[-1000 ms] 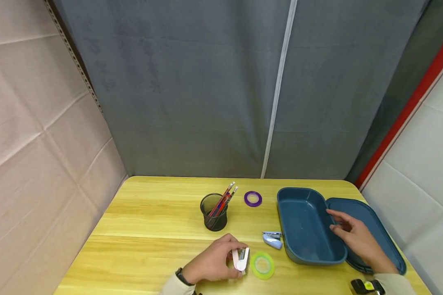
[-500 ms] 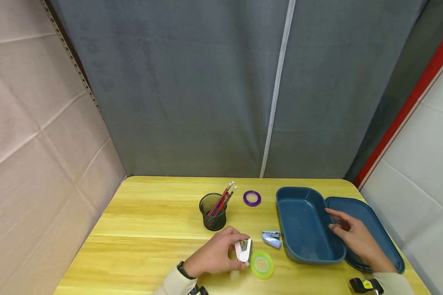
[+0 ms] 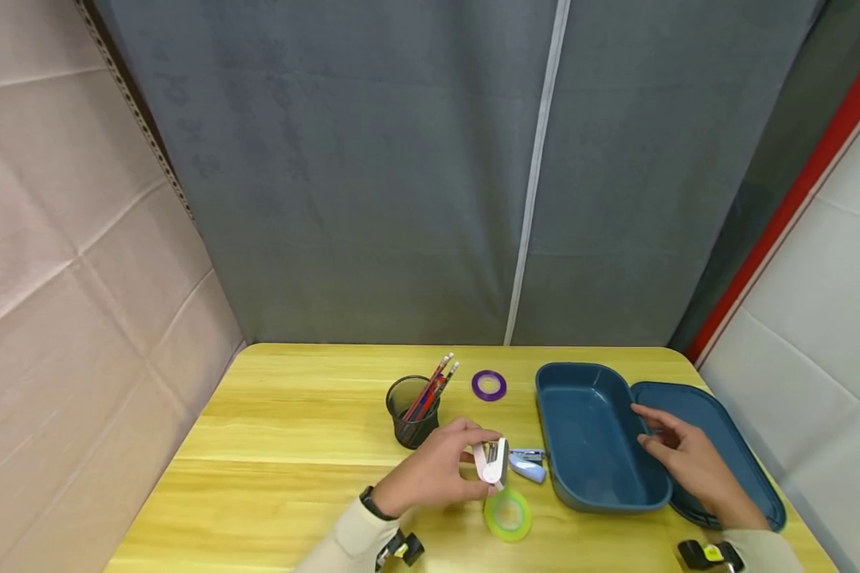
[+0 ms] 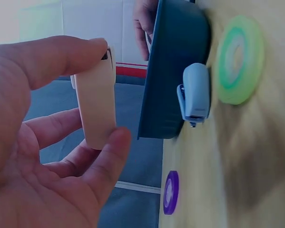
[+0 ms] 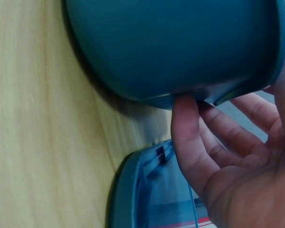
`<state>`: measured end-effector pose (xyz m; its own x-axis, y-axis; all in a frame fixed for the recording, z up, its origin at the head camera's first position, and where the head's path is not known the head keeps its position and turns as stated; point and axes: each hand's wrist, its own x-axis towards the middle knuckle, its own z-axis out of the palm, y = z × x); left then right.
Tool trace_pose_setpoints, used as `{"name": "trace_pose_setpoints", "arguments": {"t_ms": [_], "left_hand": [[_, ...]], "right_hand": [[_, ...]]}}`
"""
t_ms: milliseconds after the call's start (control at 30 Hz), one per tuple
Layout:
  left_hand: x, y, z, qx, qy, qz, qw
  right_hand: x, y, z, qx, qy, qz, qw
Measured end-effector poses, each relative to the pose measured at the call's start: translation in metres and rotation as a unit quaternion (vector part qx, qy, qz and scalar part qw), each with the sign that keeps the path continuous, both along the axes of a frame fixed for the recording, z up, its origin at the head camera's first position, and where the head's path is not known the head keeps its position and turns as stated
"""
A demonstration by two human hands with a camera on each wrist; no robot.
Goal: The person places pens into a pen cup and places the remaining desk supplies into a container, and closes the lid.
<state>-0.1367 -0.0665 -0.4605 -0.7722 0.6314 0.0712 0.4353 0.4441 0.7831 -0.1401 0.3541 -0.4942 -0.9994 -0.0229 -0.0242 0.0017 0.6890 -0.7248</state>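
My left hand pinches a small white stapler between thumb and fingers, above the table. In the left wrist view, its pale pinkish back stands upright in the grip. Just to the right lies a light blue mini stapler, and below it a yellow-green tape roll. My right hand rests at the right side of a deep blue box, fingers fairly straight. Its thumb touches the box's outer wall in the right wrist view.
A blue lid lies right of the box, partly under my right forearm. A black mesh cup with several pencils stands behind my left hand. A purple tape roll lies farther back. A grey curtain hangs beyond the table.
My left hand has lifted the white stapler and carried it right and away from me, over toward the blue stapler. My right hand has stayed at the box.
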Motion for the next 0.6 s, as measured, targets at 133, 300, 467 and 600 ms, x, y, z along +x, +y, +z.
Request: {"name": "trace_pose_setpoints", "arguments": {"t_ms": [133,300,467,600], "left_hand": [[-0.007,0.006,0.008,-0.024,0.029,0.013,0.9992],[-0.015,0.013,0.014,-0.013,0.024,0.012,0.9996],[-0.021,0.021,0.019,0.007,0.017,-0.001,0.9998],[-0.025,0.029,0.023,-0.001,0.029,-0.001,0.9996]], "right_hand": [[0.001,-0.001,0.000,-0.005,-0.003,0.000,1.000],[0.001,-0.001,0.000,-0.005,-0.004,0.001,1.000],[0.000,0.000,0.000,-0.001,0.002,0.002,1.000],[0.001,-0.001,-0.001,-0.002,0.002,0.001,1.000]]}}
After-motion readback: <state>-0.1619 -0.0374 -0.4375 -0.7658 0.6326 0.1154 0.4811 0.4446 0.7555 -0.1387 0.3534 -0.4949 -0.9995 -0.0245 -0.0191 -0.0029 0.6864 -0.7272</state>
